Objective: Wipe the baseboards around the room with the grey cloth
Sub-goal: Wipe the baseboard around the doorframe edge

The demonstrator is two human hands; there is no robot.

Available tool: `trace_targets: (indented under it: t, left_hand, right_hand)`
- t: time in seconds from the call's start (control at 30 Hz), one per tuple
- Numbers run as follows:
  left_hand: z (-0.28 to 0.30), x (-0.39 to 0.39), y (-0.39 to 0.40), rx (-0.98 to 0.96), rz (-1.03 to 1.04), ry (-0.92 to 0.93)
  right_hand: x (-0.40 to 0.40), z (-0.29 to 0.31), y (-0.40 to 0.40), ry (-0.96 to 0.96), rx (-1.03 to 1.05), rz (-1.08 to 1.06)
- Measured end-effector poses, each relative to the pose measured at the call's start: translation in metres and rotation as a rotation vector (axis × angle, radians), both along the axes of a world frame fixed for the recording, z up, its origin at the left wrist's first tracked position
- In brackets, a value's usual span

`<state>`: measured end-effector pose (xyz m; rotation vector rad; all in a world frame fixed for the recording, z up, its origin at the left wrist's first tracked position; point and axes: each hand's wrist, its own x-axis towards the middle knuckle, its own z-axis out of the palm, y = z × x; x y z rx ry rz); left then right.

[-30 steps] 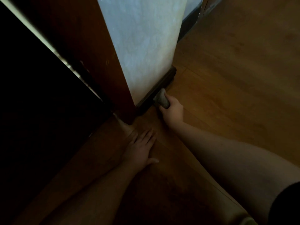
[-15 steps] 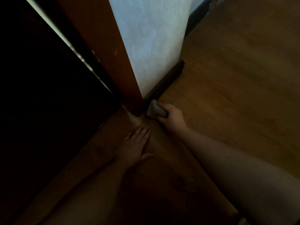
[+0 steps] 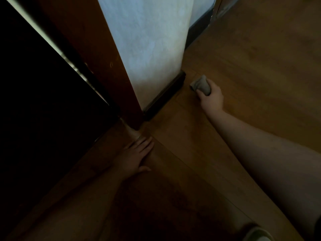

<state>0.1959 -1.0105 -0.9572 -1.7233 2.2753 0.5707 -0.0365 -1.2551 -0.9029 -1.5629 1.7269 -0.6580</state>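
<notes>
Fingers of the right hand (image 3: 211,97) are curling round the grey cloth (image 3: 200,85), bunching it into a wad that is sticking out toward the far left, and the wad is sitting low over the wood floor (image 3: 251,66); whether it is touching the boards cannot be told. Left of the cloth, just beside it but apart from it, the dark baseboard (image 3: 165,95) is ending at the corner of the pale wall (image 3: 147,49). Its long axis is running from that far corner down to the near left, where it is meeting the brown door frame (image 3: 104,66). So the strip is lying to the left of the fingers, and the right hand is much the nearer of the two to its far end. The left hand (image 3: 134,156) is resting flat on the floor near the foot of the door frame, fingers straight and slightly spread, holding nothing, probably propping the body. Beyond the corner, another dark baseboard (image 3: 199,25) is running away along the far wall, likely the next stretch to wipe.
</notes>
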Motion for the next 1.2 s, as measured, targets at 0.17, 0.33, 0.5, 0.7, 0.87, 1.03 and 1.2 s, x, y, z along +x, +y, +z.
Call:
trace_targets:
  t: [0.17, 0.33, 0.5, 0.7, 0.87, 1.03, 1.2]
  left_hand:
    - [-0.005, 0.012, 0.004, -0.028, 0.029, 0.019]
    - [0.002, 0.013, 0.012, 0.031, 0.115, 0.023]
    - [-0.01, 0.019, 0.019, -0.03, 0.095, 0.004]
    - [-0.008, 0.018, 0.017, 0.012, 0.097, 0.017]
    - [-0.003, 0.018, 0.012, 0.019, 0.086, 0.025]
    - [-0.005, 0.017, 0.01, 0.034, 0.059, -0.004]
    - [0.0, 0.017, 0.009, 0.024, 0.026, -0.021]
  right_hand:
    - [0.016, 0.003, -0.02, 0.052, -0.091, 0.164]
    - [0.037, -0.002, -0.02, -0.021, -0.073, 0.132]
    - [0.041, -0.008, 0.005, 0.002, -0.113, 0.229]
    - [0.053, -0.013, 0.053, -0.055, -0.097, 0.312]
    - [0.066, -0.016, 0.092, -0.105, -0.08, 0.355]
    - [0.07, -0.016, 0.111, -0.107, -0.044, 0.415]
    - [0.065, -0.018, 0.109, -0.027, -0.059, 0.536]
